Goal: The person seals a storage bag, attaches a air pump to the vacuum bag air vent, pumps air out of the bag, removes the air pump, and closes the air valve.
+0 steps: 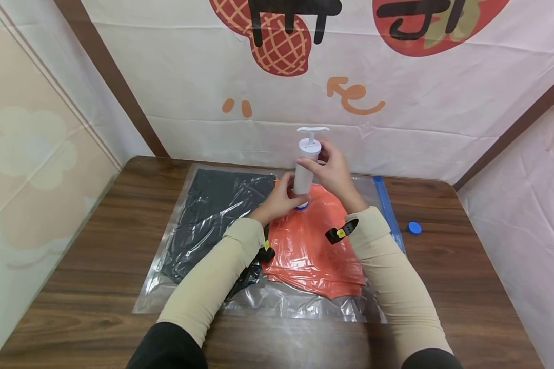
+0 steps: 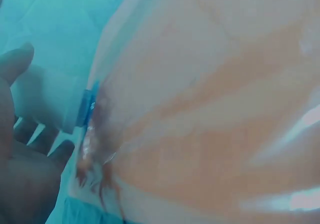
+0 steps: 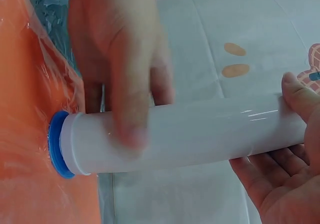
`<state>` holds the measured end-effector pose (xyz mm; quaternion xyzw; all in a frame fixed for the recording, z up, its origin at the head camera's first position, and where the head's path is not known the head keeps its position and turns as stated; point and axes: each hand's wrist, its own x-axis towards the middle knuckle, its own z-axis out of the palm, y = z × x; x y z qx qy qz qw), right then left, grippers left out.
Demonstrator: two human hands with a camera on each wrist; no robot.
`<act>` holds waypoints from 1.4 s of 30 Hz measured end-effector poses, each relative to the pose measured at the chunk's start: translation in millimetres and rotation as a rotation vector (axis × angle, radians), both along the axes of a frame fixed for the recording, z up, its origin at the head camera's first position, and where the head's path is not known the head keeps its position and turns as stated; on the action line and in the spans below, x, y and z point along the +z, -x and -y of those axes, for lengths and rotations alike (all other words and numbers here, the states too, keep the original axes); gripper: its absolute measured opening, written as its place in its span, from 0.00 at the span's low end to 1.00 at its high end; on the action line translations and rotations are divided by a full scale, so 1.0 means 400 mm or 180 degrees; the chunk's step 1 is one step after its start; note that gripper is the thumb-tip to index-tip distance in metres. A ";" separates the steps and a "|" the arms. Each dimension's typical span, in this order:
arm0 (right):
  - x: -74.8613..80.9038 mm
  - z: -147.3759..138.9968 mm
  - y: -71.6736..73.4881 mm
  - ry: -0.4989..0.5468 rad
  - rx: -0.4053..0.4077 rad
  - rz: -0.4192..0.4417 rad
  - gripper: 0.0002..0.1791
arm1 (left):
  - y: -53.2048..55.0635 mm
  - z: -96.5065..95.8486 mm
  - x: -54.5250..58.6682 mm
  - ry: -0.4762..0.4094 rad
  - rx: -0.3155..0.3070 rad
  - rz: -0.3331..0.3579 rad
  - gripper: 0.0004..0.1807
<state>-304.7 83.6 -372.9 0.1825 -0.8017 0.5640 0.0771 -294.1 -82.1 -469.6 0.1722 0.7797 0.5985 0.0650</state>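
Note:
A white hand pump [image 1: 303,177] with a T-shaped handle [image 1: 312,129] stands nearly upright on the blue valve [image 3: 60,144] of a clear vacuum storage bag [image 1: 281,302]. Low on the pump's barrel [image 3: 200,134], my left hand [image 1: 281,197] grips it with thumb and fingers around the sides. My right hand [image 1: 332,169] holds the barrel higher up, just below the handle. Under the bag's film lie a folded orange item [image 1: 314,256] and a black item [image 1: 221,205]. In the left wrist view the pump's lower end meets the valve [image 2: 87,107].
A blue round cap [image 1: 414,228] lies on the wooden table [image 1: 443,287] right of the bag. Along the bag's right edge runs a blue zip strip [image 1: 390,212]. Printed cloth walls [image 1: 258,138] enclose the table at the back and sides.

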 end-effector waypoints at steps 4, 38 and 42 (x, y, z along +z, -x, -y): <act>-0.001 -0.005 0.000 -0.0007 -0.0017 -0.0015 0.29 | -0.003 0.009 0.016 -0.0217 0.0041 -0.0106 0.34; -0.073 0.022 -0.029 0.0615 -0.0215 0.0028 0.37 | -0.015 -0.007 -0.001 -0.0387 0.0466 -0.0344 0.28; -0.081 0.018 -0.032 0.0687 -0.0235 -0.0110 0.32 | -0.024 -0.004 0.009 -0.0433 0.0427 -0.0348 0.27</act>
